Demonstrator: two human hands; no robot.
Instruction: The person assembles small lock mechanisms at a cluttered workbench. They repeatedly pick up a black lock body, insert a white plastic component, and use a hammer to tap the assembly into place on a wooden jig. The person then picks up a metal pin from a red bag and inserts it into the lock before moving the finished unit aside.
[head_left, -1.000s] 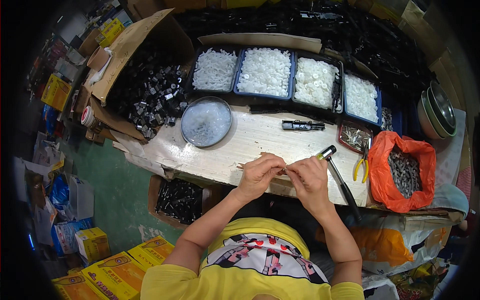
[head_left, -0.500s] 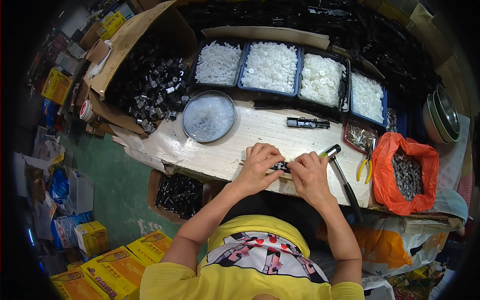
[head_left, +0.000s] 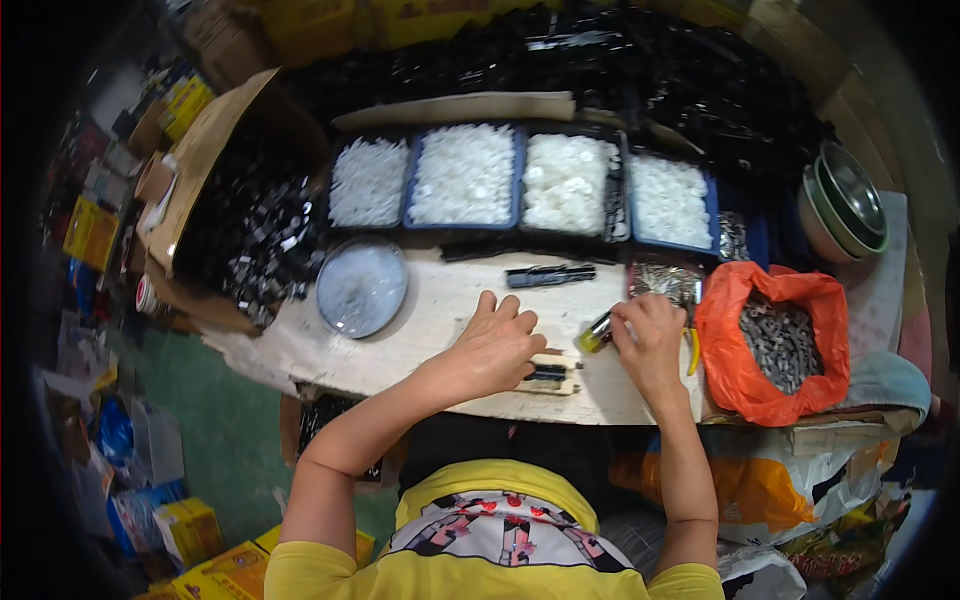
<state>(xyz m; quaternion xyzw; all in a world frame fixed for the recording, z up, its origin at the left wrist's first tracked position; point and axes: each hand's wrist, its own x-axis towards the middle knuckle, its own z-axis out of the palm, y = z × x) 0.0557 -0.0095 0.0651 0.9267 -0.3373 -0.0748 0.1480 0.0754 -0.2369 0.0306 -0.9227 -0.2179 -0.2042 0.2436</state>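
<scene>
Centre frame, the left hand [head_left: 497,345] presses flat on a small black-and-cream part [head_left: 553,374] on the surface [head_left: 440,300] while the right hand [head_left: 650,345] grips a yellow-handled tool [head_left: 597,334], apparently fastening, needing careful tip alignment.

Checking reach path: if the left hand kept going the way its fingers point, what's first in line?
Probably the black part lying on the wooden board, ahead of the left hand; depth is unclear.

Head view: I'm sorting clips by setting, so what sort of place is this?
Likely a small assembly workshop: blue trays of white parts along a wooden bench, an orange bag of metal pieces, a box of black parts.
</scene>
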